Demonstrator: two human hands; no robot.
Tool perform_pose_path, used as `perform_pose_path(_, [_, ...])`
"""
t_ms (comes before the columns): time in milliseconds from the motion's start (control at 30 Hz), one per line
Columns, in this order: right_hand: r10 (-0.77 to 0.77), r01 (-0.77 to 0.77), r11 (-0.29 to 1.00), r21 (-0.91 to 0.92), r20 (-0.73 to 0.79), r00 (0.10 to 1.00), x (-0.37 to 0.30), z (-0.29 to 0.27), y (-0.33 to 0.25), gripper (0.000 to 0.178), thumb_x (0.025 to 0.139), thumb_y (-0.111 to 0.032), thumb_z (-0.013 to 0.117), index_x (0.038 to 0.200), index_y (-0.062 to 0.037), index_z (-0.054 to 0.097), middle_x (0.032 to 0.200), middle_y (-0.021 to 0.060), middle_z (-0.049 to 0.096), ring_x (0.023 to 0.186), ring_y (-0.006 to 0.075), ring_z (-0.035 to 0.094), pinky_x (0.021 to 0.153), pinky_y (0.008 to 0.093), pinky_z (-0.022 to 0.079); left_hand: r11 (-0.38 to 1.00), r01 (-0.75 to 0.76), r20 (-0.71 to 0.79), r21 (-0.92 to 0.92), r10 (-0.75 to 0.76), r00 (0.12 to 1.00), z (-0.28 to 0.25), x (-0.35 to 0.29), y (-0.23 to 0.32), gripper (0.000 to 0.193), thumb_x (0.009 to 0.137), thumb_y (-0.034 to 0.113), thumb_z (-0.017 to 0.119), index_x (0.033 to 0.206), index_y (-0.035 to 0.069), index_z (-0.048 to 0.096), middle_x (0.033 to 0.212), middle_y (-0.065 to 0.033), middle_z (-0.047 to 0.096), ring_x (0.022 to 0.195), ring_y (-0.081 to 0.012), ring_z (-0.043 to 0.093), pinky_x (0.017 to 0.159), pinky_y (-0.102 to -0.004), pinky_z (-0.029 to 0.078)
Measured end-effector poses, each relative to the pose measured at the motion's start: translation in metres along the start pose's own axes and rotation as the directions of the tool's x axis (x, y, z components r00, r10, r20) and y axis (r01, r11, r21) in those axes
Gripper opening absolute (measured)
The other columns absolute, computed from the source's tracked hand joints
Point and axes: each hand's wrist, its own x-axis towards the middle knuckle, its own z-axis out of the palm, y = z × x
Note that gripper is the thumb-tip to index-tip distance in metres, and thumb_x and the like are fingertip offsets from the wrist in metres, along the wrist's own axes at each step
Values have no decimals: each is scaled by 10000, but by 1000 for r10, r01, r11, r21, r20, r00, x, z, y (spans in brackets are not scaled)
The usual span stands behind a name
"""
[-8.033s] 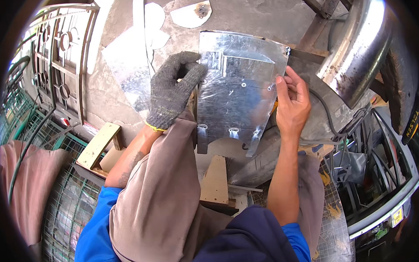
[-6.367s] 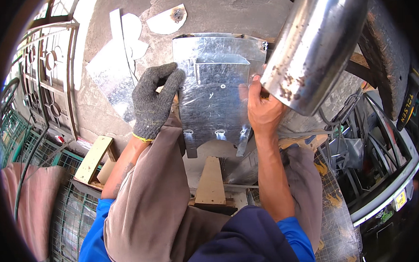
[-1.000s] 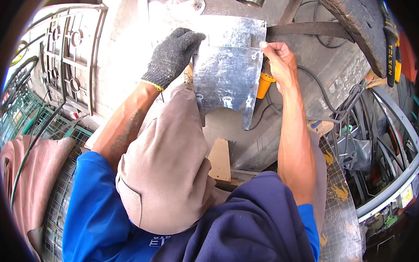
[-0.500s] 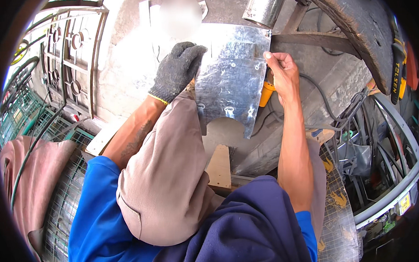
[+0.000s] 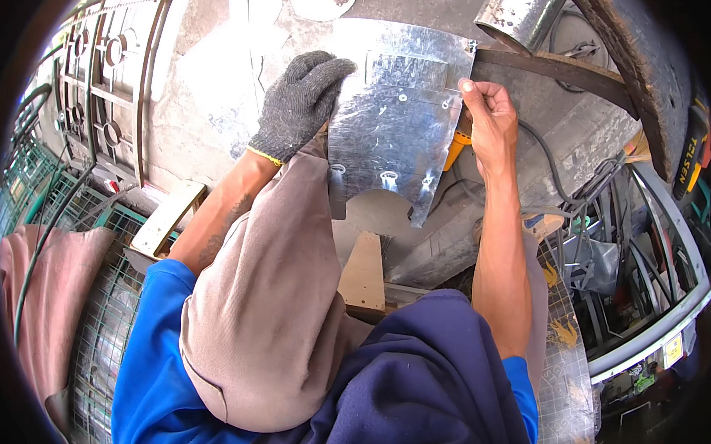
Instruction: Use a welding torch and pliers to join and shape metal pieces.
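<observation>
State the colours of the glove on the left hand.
Dark grey glove with a yellow cuff edge, best seen in the head view.

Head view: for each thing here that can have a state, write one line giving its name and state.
Left hand: gloved, fingers curled at the sheet's left edge
Right hand: bare, pinching the right edge
Metal sheet: held, notched at its lower edge
Yellow object: partly hidden behind the sheet
Metal cylinder: open at its lower end
Reddish-brown cloth: draped, creased

L fingers [image 5: 328, 76] & R fingers [image 5: 498, 99] hold mtl sheet [image 5: 391, 131].
</observation>
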Motion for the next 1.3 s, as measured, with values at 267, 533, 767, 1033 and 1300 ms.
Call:
perform_pose_path(267, [-3,3,1000,28,0,1000,2,-2,5,312,962,-244,757,1066,-3,588,933,9,641,855,68,567,785,224,460,999,-37,-14,-3,37,999,2,1,-1,307,922,104,706,1221,174,702,1194,-122,627,1113,-335,619,930,-424,539])
perform_pose_path(533, [3,-5,998,68,23,1000,3,-1,6,287,963,-214,755,1063,-3,589,938,10,645,857,64,568,779,216,460,1000,-11,-17,-15,10,1000,3,0,-1,305,918,96,707,1214,167,707,1173,-118,637,1120,-330,610,941,-420,530])
perform_pose_path(767, [36,-37,998,53,33,999,2,-4,2,284,961,-202,755,1079,-6,585,942,9,644,867,65,571,784,215,464,994,-12,-39,-105,8,999,-3,9,-3,313,925,73,720,1234,96,673,1056,-83,651,996,-233,620,869,-349,536])
perform_pose_path(1033, [-63,61,998,-33,-69,996,-31,4,12,280,962,-155,737,1144,16,610,1011,63,668,910,104,624,821,257,524,625,531,234,-572,-497,836,-10,-13,21,376,924,115,750,1274,94,614,910,4,602,846,-90,585,804,-264,517])
perform_pose_path(1300, [-49,45,998,-50,-79,996,-60,-3,32,236,972,-124,723,1134,17,627,990,54,683,868,98,645,790,247,538,647,613,309,-454,-530,789,-17,-31,26,323,911,158,766,1191,84,622,907,0,622,859,-79,576,788,-259,505])
